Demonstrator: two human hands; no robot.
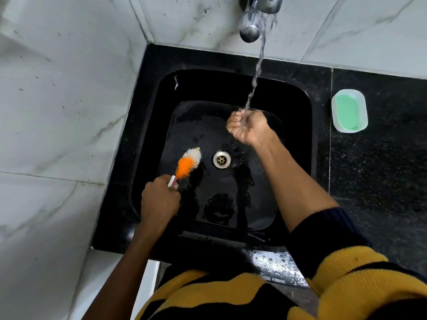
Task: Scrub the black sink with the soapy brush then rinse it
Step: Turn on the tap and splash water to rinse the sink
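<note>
The black sink [298, 125] is set into a black stone counter, and its wet floor has a metal drain [221, 159] in the middle. My left hand [159, 199] grips the handle of an orange-and-white bristle brush [188, 165], whose head rests on the sink floor left of the drain. My right hand [248, 127] is curled into a loose fist under the stream of water [255, 75] that runs from the chrome tap [250, 21]. Nothing shows inside that fist.
A white soap dish with a green bar [349, 110] sits on the counter [379, 172] right of the sink. Marble-tiled walls [57, 100] close in at the left and behind. Water drops lie on the counter's front edge.
</note>
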